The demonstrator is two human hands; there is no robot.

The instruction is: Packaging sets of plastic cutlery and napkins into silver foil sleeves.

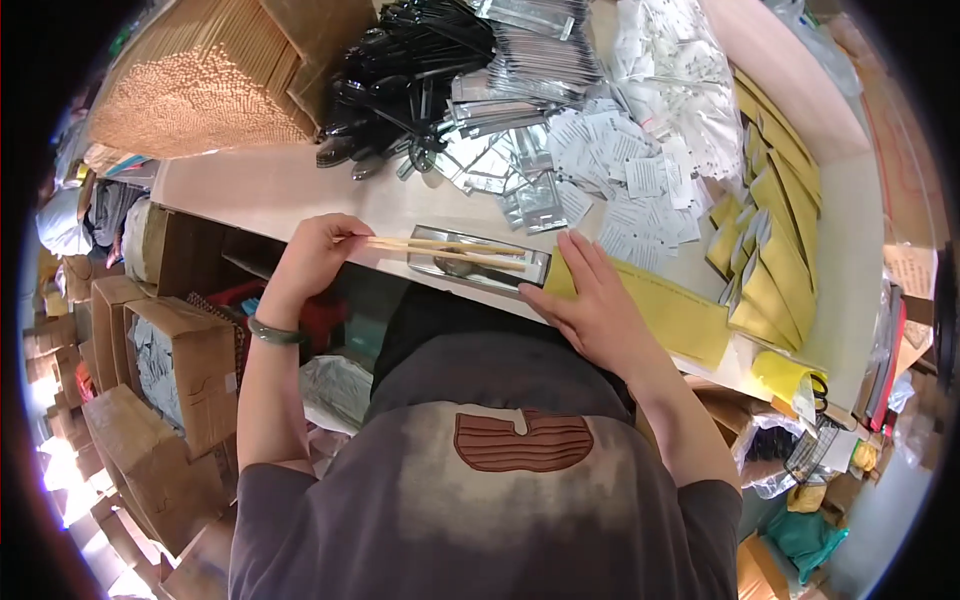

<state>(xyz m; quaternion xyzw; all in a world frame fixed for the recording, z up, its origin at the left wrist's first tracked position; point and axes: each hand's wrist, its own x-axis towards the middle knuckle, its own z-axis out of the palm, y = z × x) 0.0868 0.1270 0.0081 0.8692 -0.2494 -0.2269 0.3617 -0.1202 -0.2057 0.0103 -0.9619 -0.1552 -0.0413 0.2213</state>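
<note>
In my left hand [325, 250] the fingers are pinched on the left ends of a pair of pale wooden chopsticks [440, 243]. The chopsticks stretch rightward over a narrow metal-coloured tray [425, 266] at the table's front edge. A dark spoon [455, 267] lies in that tray, partly under the chopsticks. The tray's right end meets the mouth of a flat yellow paper sleeve [670, 312]. My right hand [598, 305] spans the sleeve's left end, thumb on the near side and straight fingers on the far side, gripping it there.
A box of bundled chopsticks [200, 100] stands back left. Beside it are piled black spoons [390, 80], silver packets [540, 70], white cards [630, 180] and a clear bag of white packets [680, 90]. Several yellow sleeves [775, 260] lean along the right wall; scissors [820, 392] sit at the right corner.
</note>
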